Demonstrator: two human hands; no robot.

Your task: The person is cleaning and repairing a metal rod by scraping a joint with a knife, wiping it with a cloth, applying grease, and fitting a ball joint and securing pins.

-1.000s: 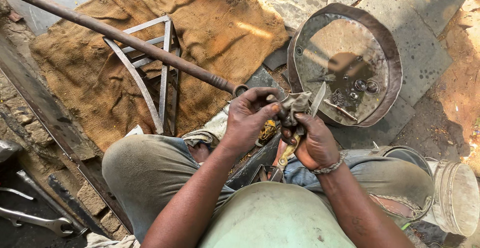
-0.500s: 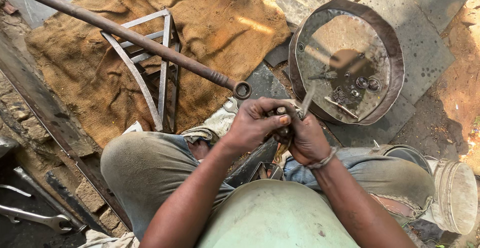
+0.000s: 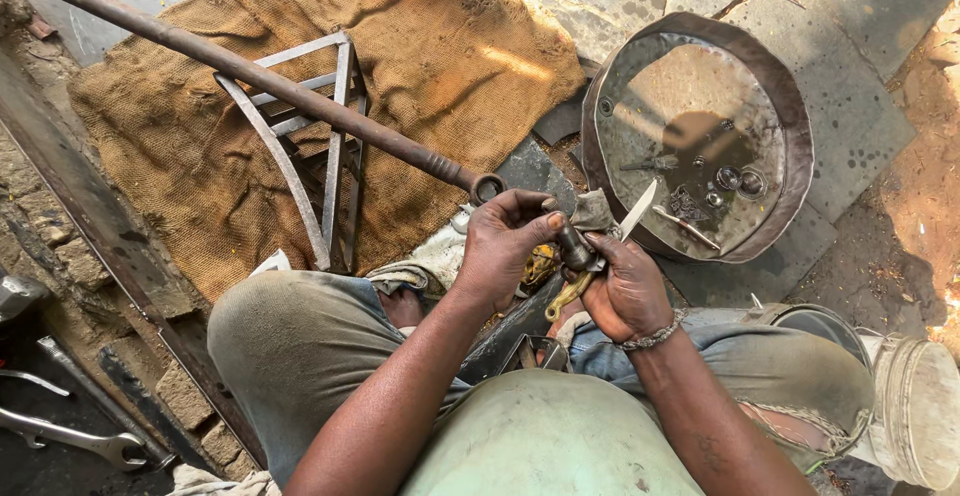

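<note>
Both hands are closed on one small dark metal part (image 3: 575, 251) above the lap | left hand (image 3: 510, 241) pinches it, right hand (image 3: 625, 291) also grips a blade (image 3: 635, 212) | risk: blade slips, finger is cut; part drops near pan (image 3: 795, 116).

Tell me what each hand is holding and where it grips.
Both hands share one small dark metal part. The left hand pinches its top with fingertips; the right hand cradles its lower end, where a brass piece sticks out.

Small dark part (image 3: 575, 251) mostly hidden by fingers, bucket (image 3: 915, 411) beside it cut off at the edge, wrench (image 3: 70, 436) likewise
</note>
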